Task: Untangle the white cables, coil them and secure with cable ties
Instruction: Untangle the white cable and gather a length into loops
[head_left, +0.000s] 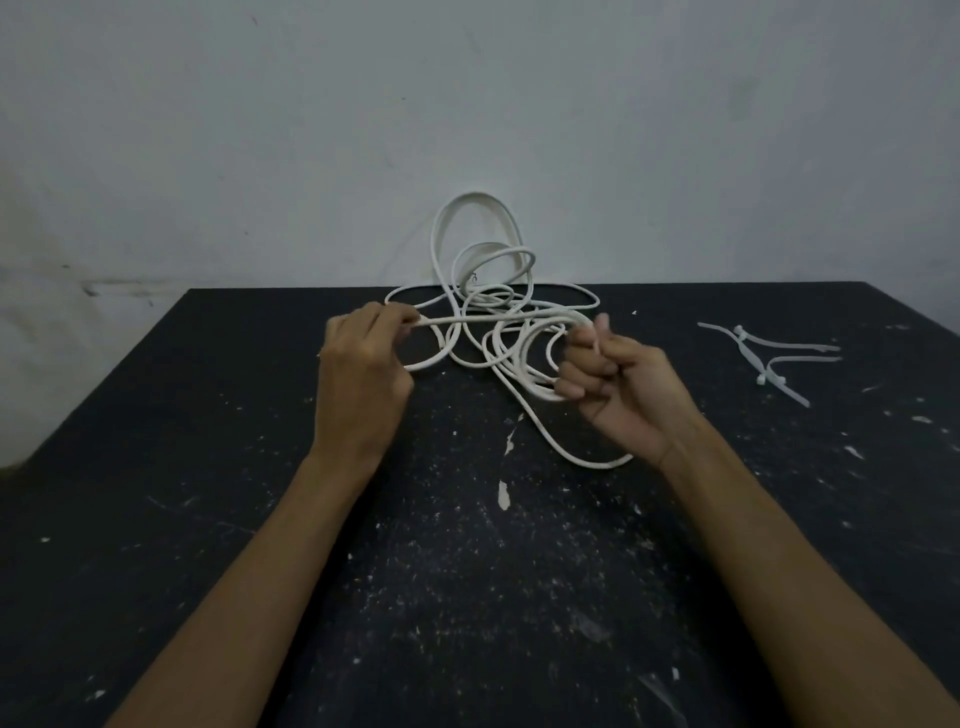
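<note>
At far centre of black, paint-flecked tabletop (182, 467): tangled white round cables (483, 291), loops rising vs grey wall (208, 130). Left hand (358, 374) pinching one strand; right hand (618, 384) curled round gathered loops. Probably untangling step, coiling barely begun. Next: feed strand w/ left into right-hand coil, easing crossings loose. Translucent plastic cable ties (769, 358) lying far right, untouched.

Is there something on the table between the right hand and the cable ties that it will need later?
Nothing visible does. The right hand grips white cable; the cable ties lie apart to its right, with only bare, speckled table between.
</note>
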